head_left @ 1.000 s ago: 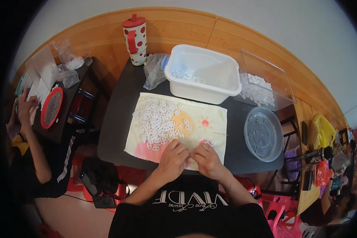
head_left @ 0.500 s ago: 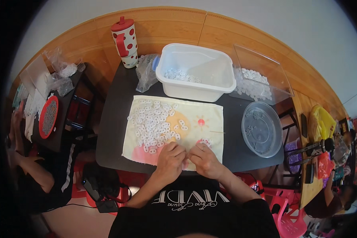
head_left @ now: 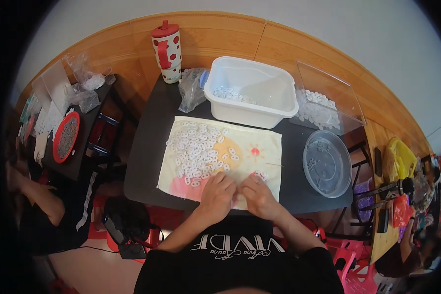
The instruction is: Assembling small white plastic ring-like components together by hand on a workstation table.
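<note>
My left hand [head_left: 216, 197] and my right hand [head_left: 259, 197] meet close together over the front edge of a pale yellow printed cloth [head_left: 267, 139]. The fingers of both are curled in a pinch, and whatever lies between them is hidden. A heap of small white two-holed plastic pieces [head_left: 195, 151] spreads over the cloth's left half, just beyond my left hand. Beyond my right fingertips sits a small group of white pieces [head_left: 260, 175]. A thin stick [head_left: 274, 164] lies at the cloth's right edge.
Behind the cloth stands a white tub [head_left: 250, 113] with white pieces inside. To the right are a round clear dish [head_left: 328, 171] and a clear box [head_left: 321, 115] of white pieces. A spotted tumbler [head_left: 167, 51] and plastic bag [head_left: 191, 88] stand back left. Another person's arm [head_left: 44, 198] is far left.
The view has shifted slightly, so the table sits further right in it. My hands stay together at the cloth's front edge, with the fingers slightly repositioned.
</note>
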A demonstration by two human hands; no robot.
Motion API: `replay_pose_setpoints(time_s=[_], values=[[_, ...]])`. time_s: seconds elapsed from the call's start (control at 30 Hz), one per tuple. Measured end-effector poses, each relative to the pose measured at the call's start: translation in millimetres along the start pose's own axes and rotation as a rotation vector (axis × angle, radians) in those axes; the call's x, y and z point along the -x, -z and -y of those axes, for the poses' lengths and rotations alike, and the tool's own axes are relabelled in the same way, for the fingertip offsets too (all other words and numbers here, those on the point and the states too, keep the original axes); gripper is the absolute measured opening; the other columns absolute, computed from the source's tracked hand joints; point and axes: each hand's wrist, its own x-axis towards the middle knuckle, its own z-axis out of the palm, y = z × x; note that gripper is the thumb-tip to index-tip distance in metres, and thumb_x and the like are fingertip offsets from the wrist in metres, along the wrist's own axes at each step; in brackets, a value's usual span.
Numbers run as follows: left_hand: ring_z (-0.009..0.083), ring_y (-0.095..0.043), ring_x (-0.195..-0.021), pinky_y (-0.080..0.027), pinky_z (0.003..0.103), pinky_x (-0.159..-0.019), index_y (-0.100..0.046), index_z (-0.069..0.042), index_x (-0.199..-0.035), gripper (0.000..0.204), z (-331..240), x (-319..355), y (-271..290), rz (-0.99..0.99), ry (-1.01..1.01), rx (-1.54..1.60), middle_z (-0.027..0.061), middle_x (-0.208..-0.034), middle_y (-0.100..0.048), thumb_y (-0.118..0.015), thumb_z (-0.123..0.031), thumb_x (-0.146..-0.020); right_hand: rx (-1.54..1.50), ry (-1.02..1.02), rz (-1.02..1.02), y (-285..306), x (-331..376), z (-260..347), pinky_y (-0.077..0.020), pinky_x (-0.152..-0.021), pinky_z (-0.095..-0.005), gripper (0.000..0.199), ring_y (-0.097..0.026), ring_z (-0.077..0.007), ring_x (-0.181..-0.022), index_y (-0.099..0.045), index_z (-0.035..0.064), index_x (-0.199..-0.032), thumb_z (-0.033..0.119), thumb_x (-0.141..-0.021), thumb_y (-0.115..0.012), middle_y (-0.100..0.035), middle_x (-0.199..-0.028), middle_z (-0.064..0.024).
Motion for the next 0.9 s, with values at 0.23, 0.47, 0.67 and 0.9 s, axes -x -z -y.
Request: replay_pose_setpoints(time_s=[0.23,0.47,0.67,0.9], values=[[0.035,-0.052,-0.099,-0.045,0.041,-0.084,-0.061,0.003,-0.103,0.035,3,-12,15,0.032,0.033,0.233,0.0143,-0.099,-0.059,-0.07,0.003,-0.069,-0.22,-0.166,-0.095,0,1,-8,-0.0454,-0.07,-0.0419,0.018,-0.056,-0.036,-0.079,-0.063,-0.0002,-0.094,-0.01,-0.079,-0.062,-0.059,-0.088,-0.0149],[0.0355,-0.054,-0.094,-0.045,0.042,-0.083,-0.06,0.003,-0.109,0.04,2,-9,13,-0.032,0.017,0.205,0.0158,-0.099,-0.058,-0.074,-0.004,-0.072,-0.576,-0.495,-0.034,12,-1,-3,-0.0441,-0.07,-0.0218,0.009,-0.055,-0.008,-0.08,-0.062,-0.0027,-0.096,-0.009,-0.089,-0.063,-0.059,-0.088,-0.0032],[0.034,-0.058,-0.081,-0.048,0.042,-0.071,-0.063,0.003,-0.107,0.033,3,-11,13,-0.088,-0.051,0.268,0.015,-0.088,-0.062,-0.072,-0.004,-0.076,-0.866,-0.614,-0.031,15,1,-6,-0.0452,-0.078,-0.0195,0.014,-0.056,-0.0056,-0.088,-0.063,-0.0027,-0.103,-0.011,-0.092,-0.06,-0.061,-0.093,-0.0003],[0.0338,-0.058,-0.077,-0.048,0.042,-0.068,-0.064,0.002,-0.106,0.03,0,-11,18,-0.106,-0.052,0.268,0.0144,-0.087,-0.063,-0.071,-0.002,-0.077,-0.906,-0.588,-0.032,16,0,-7,-0.0467,-0.081,-0.0209,0.015,-0.058,-0.0072,-0.09,-0.064,-0.0042,-0.106,-0.009,-0.093,-0.059,-0.063,-0.097,-0.002]])
